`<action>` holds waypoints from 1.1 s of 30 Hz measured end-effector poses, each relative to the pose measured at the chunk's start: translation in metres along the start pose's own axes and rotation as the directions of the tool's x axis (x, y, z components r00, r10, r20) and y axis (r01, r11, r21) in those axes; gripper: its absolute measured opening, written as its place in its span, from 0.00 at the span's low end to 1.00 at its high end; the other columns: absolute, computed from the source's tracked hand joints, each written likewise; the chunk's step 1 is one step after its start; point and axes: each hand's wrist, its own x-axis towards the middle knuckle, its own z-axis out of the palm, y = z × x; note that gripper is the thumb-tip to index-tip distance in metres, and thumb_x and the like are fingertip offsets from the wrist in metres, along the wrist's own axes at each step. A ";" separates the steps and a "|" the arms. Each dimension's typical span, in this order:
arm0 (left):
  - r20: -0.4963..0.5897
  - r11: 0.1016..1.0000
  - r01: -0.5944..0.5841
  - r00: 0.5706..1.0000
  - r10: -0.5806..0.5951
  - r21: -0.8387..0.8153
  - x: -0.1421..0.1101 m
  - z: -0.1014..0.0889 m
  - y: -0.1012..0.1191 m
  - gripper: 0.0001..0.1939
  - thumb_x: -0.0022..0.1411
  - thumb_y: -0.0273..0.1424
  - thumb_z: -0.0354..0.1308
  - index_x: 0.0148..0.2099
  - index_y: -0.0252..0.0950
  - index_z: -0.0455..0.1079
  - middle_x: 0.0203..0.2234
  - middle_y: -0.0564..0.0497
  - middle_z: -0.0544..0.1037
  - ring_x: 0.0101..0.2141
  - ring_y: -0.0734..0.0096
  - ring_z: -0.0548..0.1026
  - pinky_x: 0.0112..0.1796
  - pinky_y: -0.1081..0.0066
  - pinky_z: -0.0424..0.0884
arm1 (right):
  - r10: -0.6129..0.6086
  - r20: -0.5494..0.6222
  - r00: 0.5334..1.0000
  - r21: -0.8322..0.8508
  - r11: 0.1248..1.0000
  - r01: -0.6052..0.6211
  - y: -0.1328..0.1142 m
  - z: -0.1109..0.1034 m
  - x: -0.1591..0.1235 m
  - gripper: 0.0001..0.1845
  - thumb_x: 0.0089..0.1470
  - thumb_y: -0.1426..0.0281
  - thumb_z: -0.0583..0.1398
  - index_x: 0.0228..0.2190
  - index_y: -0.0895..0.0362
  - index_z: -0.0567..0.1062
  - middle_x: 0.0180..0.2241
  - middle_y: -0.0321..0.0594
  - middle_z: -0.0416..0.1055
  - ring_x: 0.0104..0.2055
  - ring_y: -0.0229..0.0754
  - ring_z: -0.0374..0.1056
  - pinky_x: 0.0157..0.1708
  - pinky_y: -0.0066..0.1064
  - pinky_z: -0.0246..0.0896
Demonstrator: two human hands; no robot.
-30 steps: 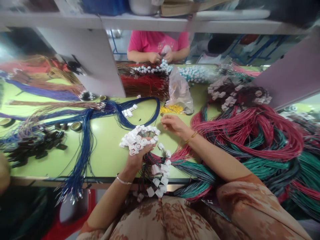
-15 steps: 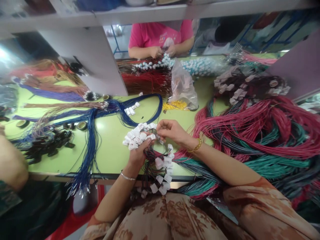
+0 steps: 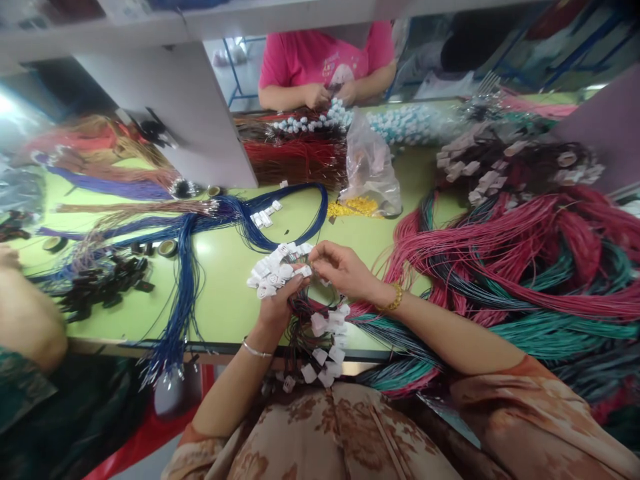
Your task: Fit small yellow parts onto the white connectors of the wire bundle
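My left hand [image 3: 277,303] is closed around a bundle of thin dark wires tipped with white plastic connectors [image 3: 275,270], held up over the green table [image 3: 220,293]. My right hand [image 3: 343,270] is pinched at the right side of that connector cluster, fingertips on one white connector. More white connectors [image 3: 325,347] on the same wires hang below my hands toward my lap.
A big heap of pink, teal and dark wires [image 3: 525,267] fills the right. Blue wire bundles [image 3: 200,233], black parts [image 3: 100,287], tape rolls, a plastic bag [image 3: 370,173] with yellow pieces lie ahead. A person in pink [image 3: 325,67] works opposite; another arm [image 3: 25,320] at left.
My right hand moved left from the open table to the connector cluster and pinched onto it. My left hand kept its hold on the bundle.
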 end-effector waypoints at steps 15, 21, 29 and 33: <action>0.039 0.999 0.034 0.999 -0.034 -0.012 0.002 -0.003 0.001 0.12 0.47 0.32 0.73 0.35 0.35 0.80 0.29 0.51 0.83 0.29 0.72 0.78 0.35 0.73 0.76 | -0.322 -0.076 0.944 -0.389 0.881 0.269 0.004 0.008 -0.004 0.06 0.62 0.71 0.55 0.33 0.54 0.71 0.32 0.39 0.71 0.34 0.40 0.67 0.37 0.32 0.62; 0.055 1.000 0.000 0.998 -0.001 0.010 0.002 -0.001 0.002 0.12 0.48 0.31 0.73 0.37 0.35 0.81 0.32 0.50 0.84 0.32 0.69 0.80 0.39 0.70 0.77 | -0.215 -0.142 0.966 -0.309 0.937 0.163 0.005 0.015 -0.004 0.04 0.59 0.68 0.58 0.33 0.53 0.66 0.27 0.34 0.69 0.27 0.37 0.63 0.29 0.29 0.59; 0.069 0.984 -0.115 0.992 0.106 0.139 0.000 -0.005 -0.003 0.10 0.52 0.33 0.70 0.38 0.36 0.81 0.35 0.49 0.84 0.37 0.64 0.80 0.44 0.65 0.77 | -0.199 -0.182 0.963 -0.333 0.934 0.130 0.011 0.018 -0.008 0.07 0.57 0.67 0.60 0.33 0.52 0.65 0.27 0.34 0.69 0.27 0.37 0.66 0.31 0.30 0.63; -0.006 0.960 -0.170 0.984 0.176 0.224 0.001 -0.009 -0.010 0.13 0.52 0.34 0.70 0.40 0.37 0.81 0.38 0.48 0.83 0.40 0.63 0.80 0.48 0.62 0.76 | -0.155 -0.242 0.958 -0.260 0.961 0.090 0.015 0.023 -0.007 0.07 0.57 0.67 0.61 0.33 0.52 0.65 0.27 0.34 0.72 0.27 0.37 0.68 0.30 0.29 0.64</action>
